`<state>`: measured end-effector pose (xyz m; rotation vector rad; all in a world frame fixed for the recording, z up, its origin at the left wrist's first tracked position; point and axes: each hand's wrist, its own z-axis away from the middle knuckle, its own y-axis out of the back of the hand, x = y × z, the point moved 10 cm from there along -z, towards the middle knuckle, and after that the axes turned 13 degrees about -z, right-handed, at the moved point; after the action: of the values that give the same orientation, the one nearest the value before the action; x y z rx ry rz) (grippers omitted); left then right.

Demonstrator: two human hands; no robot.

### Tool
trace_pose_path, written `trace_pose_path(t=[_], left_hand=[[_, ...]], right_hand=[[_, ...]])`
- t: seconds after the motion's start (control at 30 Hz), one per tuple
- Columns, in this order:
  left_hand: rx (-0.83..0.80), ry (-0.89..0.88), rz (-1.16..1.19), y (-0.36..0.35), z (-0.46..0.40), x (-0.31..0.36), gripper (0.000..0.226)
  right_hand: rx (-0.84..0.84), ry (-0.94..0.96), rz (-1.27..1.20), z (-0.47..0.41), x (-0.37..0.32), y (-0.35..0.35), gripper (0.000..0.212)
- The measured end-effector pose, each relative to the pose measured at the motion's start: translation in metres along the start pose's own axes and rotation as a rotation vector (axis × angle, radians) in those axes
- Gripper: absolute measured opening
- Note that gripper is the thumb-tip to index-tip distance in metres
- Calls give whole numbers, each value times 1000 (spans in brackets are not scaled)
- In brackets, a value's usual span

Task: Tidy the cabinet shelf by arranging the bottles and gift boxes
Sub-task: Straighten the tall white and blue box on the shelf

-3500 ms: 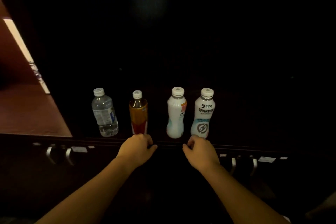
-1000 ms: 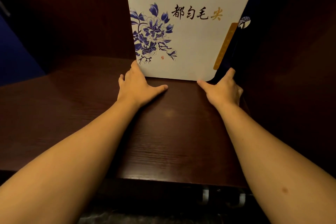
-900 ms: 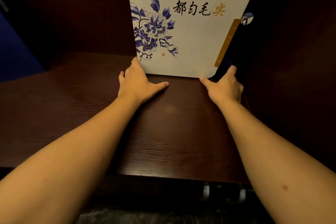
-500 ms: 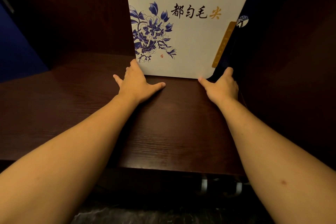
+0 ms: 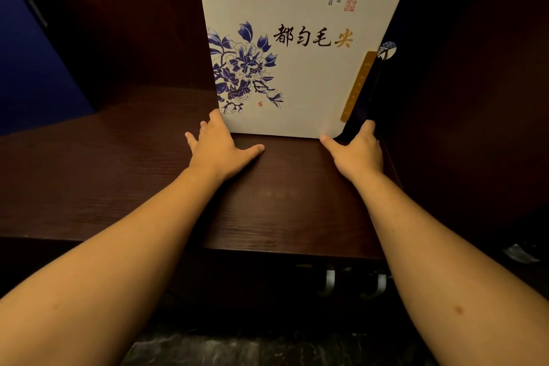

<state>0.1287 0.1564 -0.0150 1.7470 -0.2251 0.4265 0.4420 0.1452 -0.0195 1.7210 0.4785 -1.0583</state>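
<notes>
A tall white gift box with a blue flower print and black lettering stands upright at the back right of the dark wooden shelf. Its right side face is dark blue with a gold strip. My left hand grips the box's lower left corner, fingers along its side and thumb spread on the shelf in front. My right hand grips the lower right corner, fingers against the dark blue side. No bottles are in view.
The cabinet's dark right wall stands close beside the box. A blue surface lies past the shelf's left end. Metal handles show below the shelf's front edge.
3.5 s ago I faced several bottles on another shelf with both hands at its edge. Over the last second both hands stay at the box's lower corners; the box barely shifts.
</notes>
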Motion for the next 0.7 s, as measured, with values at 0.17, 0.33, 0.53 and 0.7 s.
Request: trace_pose_path(t=[0.17, 0.33, 0.53, 0.7], left_hand=[[-23, 9, -8, 2, 19, -7, 106], [-23, 12, 2, 9, 42, -11, 110], [-32, 10, 0, 16, 73, -15, 111], [-42, 14, -5, 21, 97, -21, 112]], right_hand=[[-4, 5, 9, 21, 3, 7, 83], [-11, 8, 3, 43, 5, 15, 81], [-14, 18, 22, 73, 11, 26, 80], [-25, -6, 34, 97, 14, 35, 80]])
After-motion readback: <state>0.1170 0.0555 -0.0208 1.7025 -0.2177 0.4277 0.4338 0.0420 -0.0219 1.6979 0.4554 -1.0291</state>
